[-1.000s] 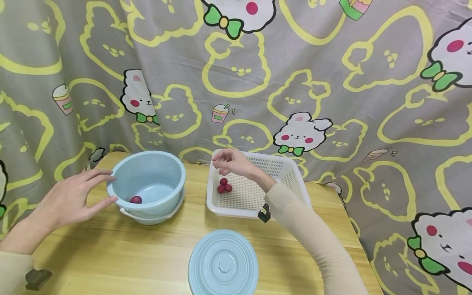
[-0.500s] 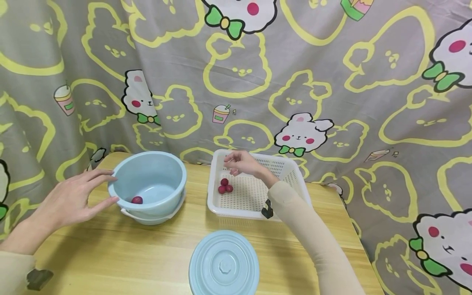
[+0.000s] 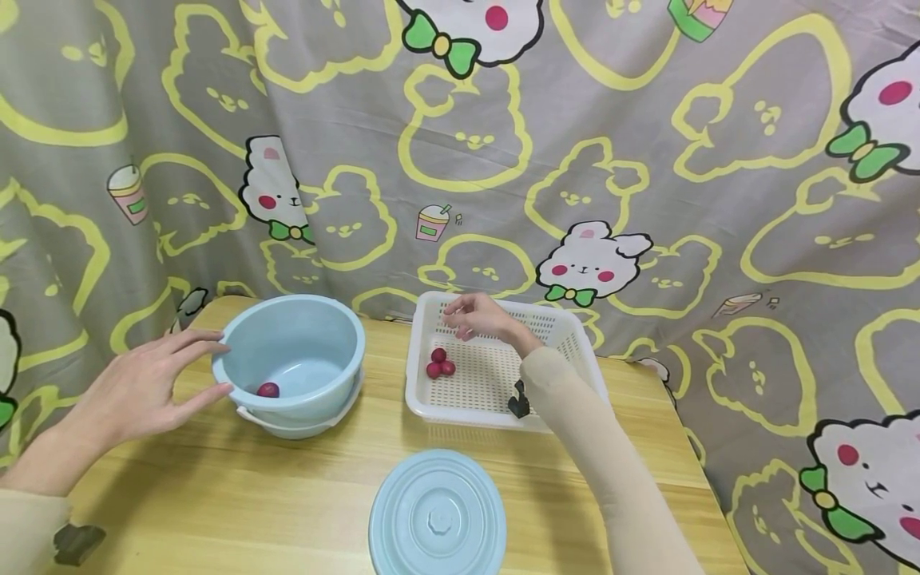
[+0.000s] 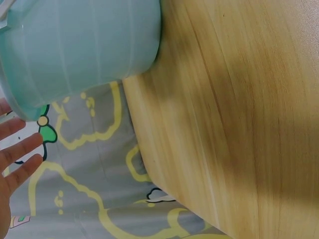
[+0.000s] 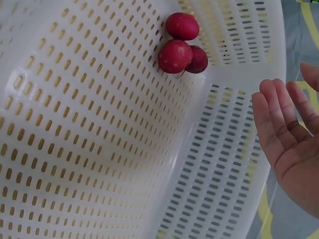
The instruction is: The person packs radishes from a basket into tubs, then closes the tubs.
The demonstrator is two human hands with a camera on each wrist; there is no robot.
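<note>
While right hand [image 3: 480, 318] hovers empty, fingers loose, over radishes [image 3: 438, 363] mid-frame, sloppy pinch could scatter them; left hand [image 3: 147, 385], fingers spread, steadies bowl [image 3: 291, 351].

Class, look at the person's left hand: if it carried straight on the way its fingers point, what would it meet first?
Most likely the light blue bowl: the left hand is open, fingers aimed at its near wall, fingertips seemingly at or just short of it.
</note>
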